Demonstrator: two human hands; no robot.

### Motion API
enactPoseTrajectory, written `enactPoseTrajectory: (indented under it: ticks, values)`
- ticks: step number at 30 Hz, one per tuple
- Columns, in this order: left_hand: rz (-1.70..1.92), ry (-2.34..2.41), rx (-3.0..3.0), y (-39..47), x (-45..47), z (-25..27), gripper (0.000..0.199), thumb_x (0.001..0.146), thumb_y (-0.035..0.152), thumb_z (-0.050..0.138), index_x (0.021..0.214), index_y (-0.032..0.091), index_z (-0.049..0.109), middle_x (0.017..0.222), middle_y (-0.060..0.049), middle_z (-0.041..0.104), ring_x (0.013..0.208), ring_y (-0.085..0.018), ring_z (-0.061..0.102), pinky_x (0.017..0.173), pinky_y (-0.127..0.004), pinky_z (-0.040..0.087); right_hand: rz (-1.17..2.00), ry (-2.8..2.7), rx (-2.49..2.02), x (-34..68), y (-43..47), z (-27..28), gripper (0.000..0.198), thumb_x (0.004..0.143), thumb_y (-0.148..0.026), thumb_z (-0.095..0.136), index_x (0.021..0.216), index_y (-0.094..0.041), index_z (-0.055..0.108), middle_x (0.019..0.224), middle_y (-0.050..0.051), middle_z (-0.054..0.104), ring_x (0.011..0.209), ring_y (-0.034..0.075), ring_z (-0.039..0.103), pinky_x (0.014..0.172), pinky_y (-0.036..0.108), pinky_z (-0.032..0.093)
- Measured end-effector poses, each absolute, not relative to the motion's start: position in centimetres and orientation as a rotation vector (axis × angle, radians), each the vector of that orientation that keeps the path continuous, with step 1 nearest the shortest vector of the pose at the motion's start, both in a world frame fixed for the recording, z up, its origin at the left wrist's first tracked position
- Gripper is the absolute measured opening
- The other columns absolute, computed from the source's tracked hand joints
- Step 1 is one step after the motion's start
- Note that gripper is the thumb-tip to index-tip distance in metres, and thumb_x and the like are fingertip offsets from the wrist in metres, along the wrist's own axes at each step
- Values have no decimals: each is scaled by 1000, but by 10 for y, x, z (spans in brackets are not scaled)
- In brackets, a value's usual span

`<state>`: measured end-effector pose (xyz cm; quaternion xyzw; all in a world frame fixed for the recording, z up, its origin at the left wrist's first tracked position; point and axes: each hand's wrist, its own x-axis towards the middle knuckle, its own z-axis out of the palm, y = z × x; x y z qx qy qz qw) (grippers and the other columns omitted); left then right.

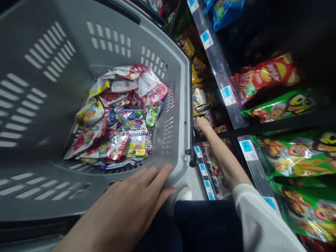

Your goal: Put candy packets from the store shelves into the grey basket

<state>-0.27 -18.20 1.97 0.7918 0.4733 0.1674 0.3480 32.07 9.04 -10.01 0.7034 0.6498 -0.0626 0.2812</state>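
Observation:
My left hand point(139, 196) lies on the near rim of a grey plastic shopping basket point(181, 87), its fingers stretched out and the thumb apart. Inside the basket is a pile of small snack and candy bags point(131, 120), in red, yellow, purple and silver wrappers. To the right of the basket, my right hand point(202, 124) reaches into a lower shelf among small packets. Its fingers look curled, and their tips are hidden, so what they hold does not show. A white and yellow packet point(200, 98) lies just beyond that hand.
Shelves with price-tag strips point(227, 95) run along the right. They carry a red Lay's chip bag point(270, 75), several green snack bags point(301, 154) and a blue bag point(225, 12). A dark shelf bar point(262, 129) crosses above my right forearm. My dark-clad legs point(207, 224) are below.

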Motion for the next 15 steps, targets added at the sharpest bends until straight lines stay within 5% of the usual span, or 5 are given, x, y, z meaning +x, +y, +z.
enactPoseTrajectory:
  ticks: [4, 15]
  values:
    - [356, 1229, 2060, -178, -2, 28, 41, 102, 44, 40, 137, 28, 55, 115, -5, 72, 93, -20, 71, 78, -29, 58, -210, 1638, 1972, 317, 94, -122, 59, 90, -20, 59, 141, 3, 42, 133, 31, 56, 126, 34, 58, 99, 36, 48]
    - [282, 1256, 2059, -176, 1, 41, 38, 103, 40, 41, 137, 28, 54, 112, -6, 71, 94, -20, 69, 75, -28, 55, -267, 1527, 2063, 320, 92, -116, 76, 77, -18, 72, 141, 4, 38, 132, 33, 55, 129, 31, 56, 98, 30, 47]
